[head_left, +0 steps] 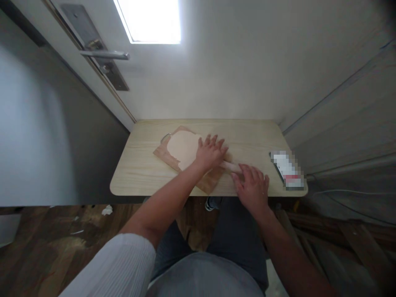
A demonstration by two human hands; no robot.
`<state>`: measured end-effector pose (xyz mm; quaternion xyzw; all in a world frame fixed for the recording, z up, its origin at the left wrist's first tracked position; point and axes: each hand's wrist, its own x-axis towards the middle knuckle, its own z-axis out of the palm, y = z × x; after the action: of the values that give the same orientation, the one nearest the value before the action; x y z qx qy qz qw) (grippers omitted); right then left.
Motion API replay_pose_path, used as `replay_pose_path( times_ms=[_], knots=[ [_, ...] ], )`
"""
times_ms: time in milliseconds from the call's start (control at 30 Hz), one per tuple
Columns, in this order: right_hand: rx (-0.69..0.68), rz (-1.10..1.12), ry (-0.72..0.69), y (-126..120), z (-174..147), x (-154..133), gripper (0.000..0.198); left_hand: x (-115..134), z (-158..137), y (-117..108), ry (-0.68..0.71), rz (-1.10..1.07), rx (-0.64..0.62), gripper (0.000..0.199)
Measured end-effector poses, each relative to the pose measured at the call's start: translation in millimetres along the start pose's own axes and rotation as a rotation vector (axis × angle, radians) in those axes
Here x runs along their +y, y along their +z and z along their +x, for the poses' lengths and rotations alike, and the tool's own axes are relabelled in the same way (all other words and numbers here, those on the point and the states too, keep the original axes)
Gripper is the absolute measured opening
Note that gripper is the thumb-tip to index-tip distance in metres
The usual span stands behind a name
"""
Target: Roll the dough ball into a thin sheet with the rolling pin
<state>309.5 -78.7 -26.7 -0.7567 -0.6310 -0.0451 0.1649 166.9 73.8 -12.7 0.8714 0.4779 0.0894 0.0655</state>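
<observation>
A broad, thin sheet of pale dough [182, 147] lies on a wooden cutting board [210, 183], which sits turned at an angle on the table. My left hand [211, 153] rests over the right edge of the dough, its fingers stretched out and spread. From beneath or beside its palm a pale wooden rolling pin [231, 166] runs toward the lower right. My right hand [252, 185] is closed around the near end of that pin, beyond the board's edge. The left palm hides the pin's far part, so its contact there is unclear.
The light wood table [136, 165] stands against a white door with a metal handle [107, 54]. A phone-like item [287, 170], its face blurred out, lies at the table's right end. Crumpled paper [107, 210] is on the floor at left.
</observation>
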Motion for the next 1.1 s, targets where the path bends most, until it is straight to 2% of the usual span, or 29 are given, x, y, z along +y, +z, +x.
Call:
replay_pose_path(
  times_ms=[233,400,567,733,900,1100],
  knots=[
    [-0.045,0.01,0.034,3.4,26.4,11.8,0.047,-0.8,69.0,11.4,0.051,-0.03,-0.058,0.055],
    [-0.1,0.005,0.061,2.0,36.2,16.3,0.045,1.9,79.5,14.7,0.04,-0.037,-0.031,0.057],
    [-0.148,0.031,0.035,-1.4,27.4,8.8,0.041,0.6,56.8,14.0,0.085,-0.002,-0.125,0.059],
    [-0.154,0.031,-0.038,-4.9,-9.6,-12.9,0.04,3.8,22.7,8.6,0.123,0.021,-0.158,0.064],
    [-0.134,0.052,-0.058,-12.0,-44.3,-33.4,0.037,2.5,-12.7,-0.6,0.167,-0.005,-0.057,0.064],
    [-0.16,0.094,-0.082,-22.3,-56.1,-48.0,0.029,-12.0,-66.5,-10.8,0.171,0.01,0.056,0.055]
  ],
)
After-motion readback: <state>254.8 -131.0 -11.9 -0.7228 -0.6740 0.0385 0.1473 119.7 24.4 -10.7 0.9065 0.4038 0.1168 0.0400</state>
